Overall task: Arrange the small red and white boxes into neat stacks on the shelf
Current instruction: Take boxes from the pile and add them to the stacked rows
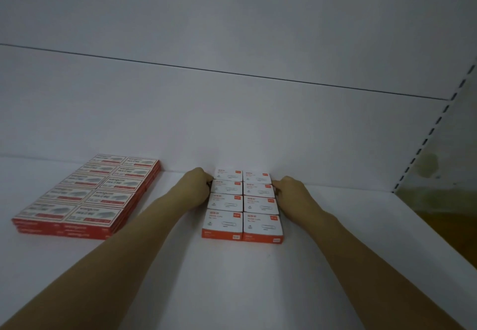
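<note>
Small red and white boxes point(242, 204) stand as a tight block, two wide and several deep, on the white shelf point(232, 278) against its back panel. My left hand point(197, 181) touches the block's left side near the back rows. On the opposite side, my right hand point(289, 187) touches the block at about the same depth. Both hands show their backs to me with the fingers bent toward the boxes. The fingertips are hidden, so I cannot tell whether they press or grip.
A larger flat stack of red and white boxes point(87, 195) lies on the shelf's left part, two wide and several deep. A slotted upright point(423, 146) runs along the shelf's right end, with a brownish surface point(444, 200) beyond it.
</note>
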